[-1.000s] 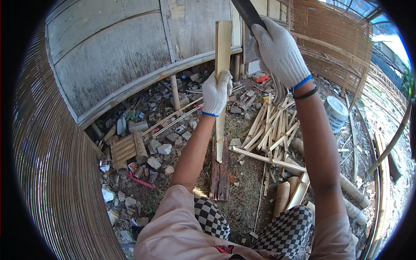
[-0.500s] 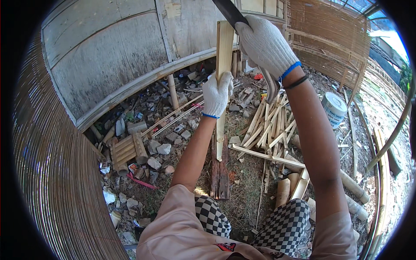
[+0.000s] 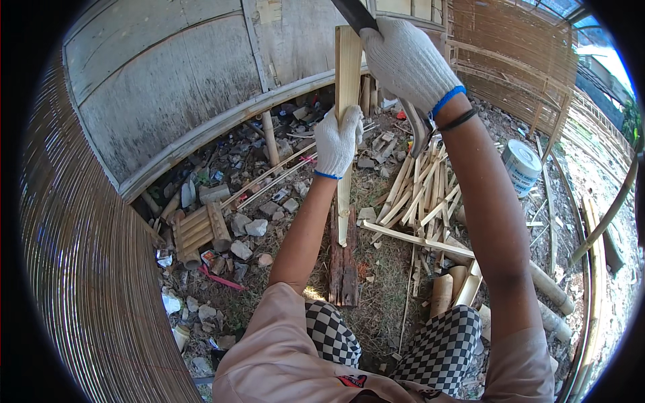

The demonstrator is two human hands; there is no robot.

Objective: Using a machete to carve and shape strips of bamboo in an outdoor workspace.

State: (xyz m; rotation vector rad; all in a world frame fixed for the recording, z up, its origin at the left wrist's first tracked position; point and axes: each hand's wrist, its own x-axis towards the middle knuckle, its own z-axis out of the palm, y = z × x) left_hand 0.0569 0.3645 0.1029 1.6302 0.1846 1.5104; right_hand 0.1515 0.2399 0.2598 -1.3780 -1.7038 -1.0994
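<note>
My left hand (image 3: pixel 335 144), in a white knit glove with a blue cuff, is closed around the middle of a split bamboo piece (image 3: pixel 347 70). The piece stands nearly upright, and its narrow lower end is over a weathered wooden plank (image 3: pixel 343 277) on the ground. A matching glove covers my right hand (image 3: pixel 408 66), which grips a machete (image 3: pixel 355 15) beside the bamboo's upper end. Its dark blade points up and left, partly beyond the picture's top edge. The curved handle end (image 3: pixel 421 132) shows below my right hand.
Right of the plank lie a heap of split bamboo strips (image 3: pixel 424 189) and cut bamboo sections (image 3: pixel 441 295). A white tub (image 3: pixel 521 166) stands farther right. Stones and litter (image 3: pixel 255 227) cover the left ground, near a bamboo screen (image 3: pixel 101 269) and a panel wall (image 3: pixel 168 87).
My right hand and the machete have shifted slightly left. The bamboo piece and my left hand are a little higher in the picture. Both grips stay closed.
</note>
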